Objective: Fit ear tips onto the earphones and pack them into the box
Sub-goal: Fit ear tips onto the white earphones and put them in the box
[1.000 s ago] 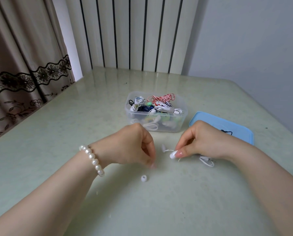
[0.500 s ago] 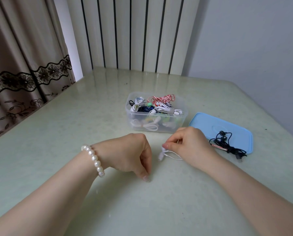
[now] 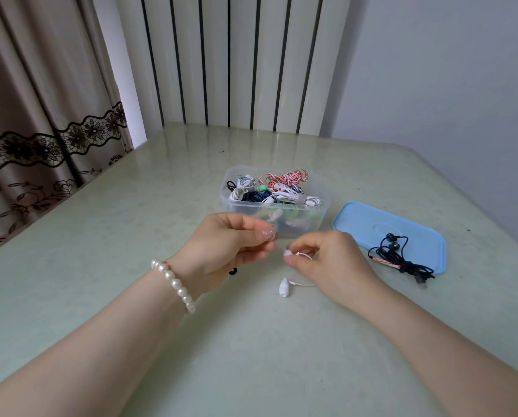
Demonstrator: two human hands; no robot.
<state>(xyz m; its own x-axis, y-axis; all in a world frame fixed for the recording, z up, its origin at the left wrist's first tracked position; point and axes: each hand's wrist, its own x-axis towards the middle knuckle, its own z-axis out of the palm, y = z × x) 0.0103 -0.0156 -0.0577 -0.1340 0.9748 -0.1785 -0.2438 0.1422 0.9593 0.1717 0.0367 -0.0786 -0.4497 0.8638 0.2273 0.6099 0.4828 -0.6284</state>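
My left hand is raised above the table and pinches a small clear ear tip between thumb and forefinger. My right hand pinches one white earbud of a white earphone, a short gap to the right of the tip. The second white earbud hangs on its thin cable just above the table below the hands. A clear plastic box full of tangled earphones stands right behind the hands.
A blue lid lies flat to the right of the box, with a coiled black earphone on it. A small black piece peeks out under my left hand. Curtains hang at left; a ribbed panel stands behind the pale green table.
My left hand picked the ear tip off the table and lifted it. My right hand raised the white earbud towards it, and the second earbud now dangles free.
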